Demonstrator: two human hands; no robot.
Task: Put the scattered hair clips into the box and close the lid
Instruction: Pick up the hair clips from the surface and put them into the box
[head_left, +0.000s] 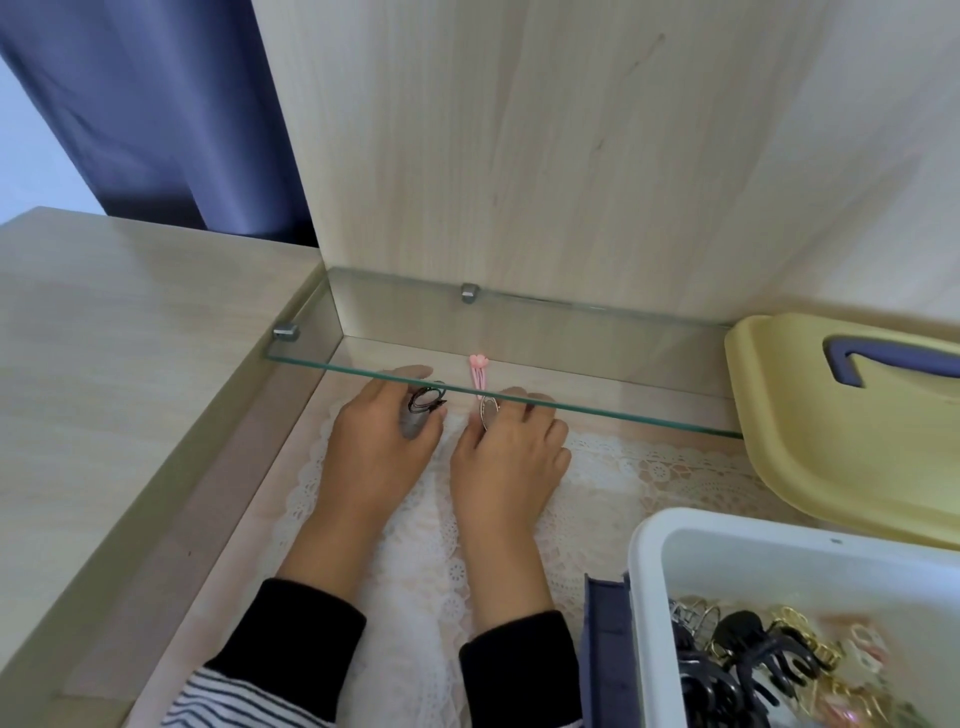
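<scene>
head view: both hands under glass shelf (519, 400).
left hand (382, 441) grips dark clip (427, 399); right hand (511, 452) pinches metal clip (488, 410); pink clip (478, 373) beyond.

One box (737, 540), one lid (831, 441), two hands (384, 436).

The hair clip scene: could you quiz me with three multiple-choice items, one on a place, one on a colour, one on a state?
1. Where is the pink clip?
A. in the white box
B. under the glass shelf
C. on the yellow lid

2. What colour is the lid?
A. yellow
B. red
C. green

3. The white box is:
A. closed
B. open, holding clips
C. open, empty

Answers: 1 B, it lies beneath the glass shelf, beyond both hands; 2 A, pale yellow with a blue handle; 3 B, the lid lies aside and clips fill it.
</scene>
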